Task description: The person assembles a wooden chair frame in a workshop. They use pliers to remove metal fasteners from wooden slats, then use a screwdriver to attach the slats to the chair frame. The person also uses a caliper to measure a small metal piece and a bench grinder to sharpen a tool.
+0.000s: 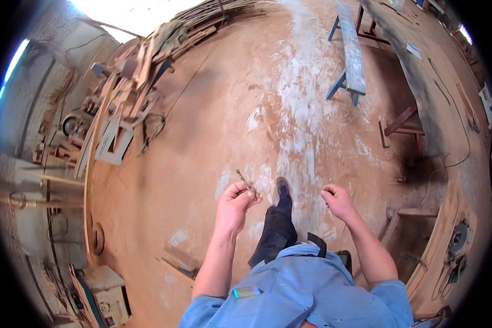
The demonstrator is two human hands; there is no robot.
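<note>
My left hand (236,204) is raised in front of me, with the fingers pinched round a thin, dark metal drill bit (241,175). The bit slants up and to the left out of the fingertips. To the right, my right hand (339,201) hangs in the air with its fingers curled in, and nothing shows in it. Neither hand touches any surface. Between them, one dark shoe (282,188) is on the floor below.
A narrow blue-legged bench (351,57) stands ahead to the right, beside a long workbench (448,71). Wood scraps (128,93) pile up at the left. A pale box-shaped machine (106,295) is at lower left. At right lies a round disc (460,238) on a board.
</note>
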